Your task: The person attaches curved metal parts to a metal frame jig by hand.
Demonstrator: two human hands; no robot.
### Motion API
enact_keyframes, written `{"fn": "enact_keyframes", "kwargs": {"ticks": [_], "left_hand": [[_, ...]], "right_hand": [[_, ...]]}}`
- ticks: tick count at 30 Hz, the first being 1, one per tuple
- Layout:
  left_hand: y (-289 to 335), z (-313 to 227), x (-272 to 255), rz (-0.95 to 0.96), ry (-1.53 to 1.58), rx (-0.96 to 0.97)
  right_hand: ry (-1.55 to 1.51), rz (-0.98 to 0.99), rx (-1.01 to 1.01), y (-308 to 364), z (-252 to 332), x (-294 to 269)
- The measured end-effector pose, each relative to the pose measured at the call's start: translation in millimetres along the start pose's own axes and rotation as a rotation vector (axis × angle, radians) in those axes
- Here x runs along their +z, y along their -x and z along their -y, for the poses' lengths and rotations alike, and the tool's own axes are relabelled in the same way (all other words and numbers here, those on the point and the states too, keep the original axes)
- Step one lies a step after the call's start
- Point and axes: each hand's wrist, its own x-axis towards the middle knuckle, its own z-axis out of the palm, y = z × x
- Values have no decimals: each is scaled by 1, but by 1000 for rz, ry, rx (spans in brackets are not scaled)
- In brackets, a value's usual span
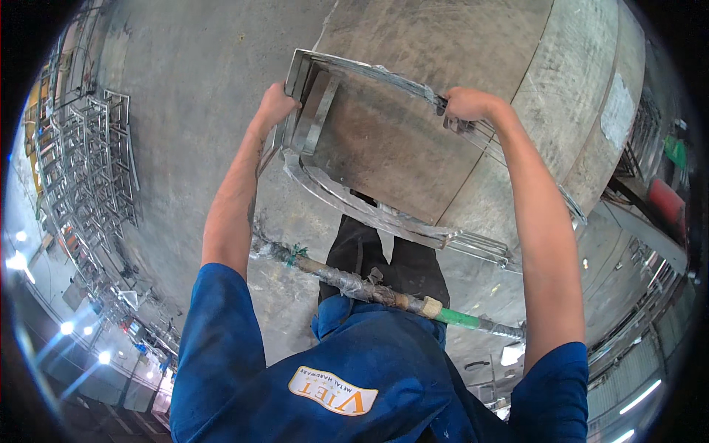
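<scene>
Both my hands grip a set of bent metal frames (354, 213), lifted in front of my legs. Several thin bars lie close together along its two long sides, with clear plastic film round parts of them. My left hand (279, 105) is closed round the flat left end. Farther right, the fingers of my right hand (467, 105) wrap the far long side where the bars bunch together. The frames' near side passes just ahead of my dark trousers (384, 258); its right ends reach beneath my right forearm.
A pole (354, 284) wrapped in film and tape, with a green section, crosses in front of my waist. Stacked metal frames (92, 159) stand at the left. At the right are a steel beam (650, 240) and a red object (667, 203). Concrete floor (199, 81) lies beyond.
</scene>
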Motion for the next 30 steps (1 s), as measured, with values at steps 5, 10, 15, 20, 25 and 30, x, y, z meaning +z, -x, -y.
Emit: {"fn": "enact_keyframes", "kwargs": {"ticks": [5,10,15,20,25,30], "left_hand": [[3,2,7,-87,-108,-54],[-12,-12,20,-60,-161,-66],[-2,-20,29,129,181,72],[0,28,9,3,110,-23],[5,20,18,-39,123,26],[-3,19,19,-53,34,-11]], "right_hand": [[99,-9,5,-8,-3,6],[-36,-31,62,3,-21,7],[59,-281,-123,-11,-42,30],[-6,-543,-121,53,-14,52],[33,-686,-4,89,-48,80],[62,-698,-48,96,-61,77]]}}
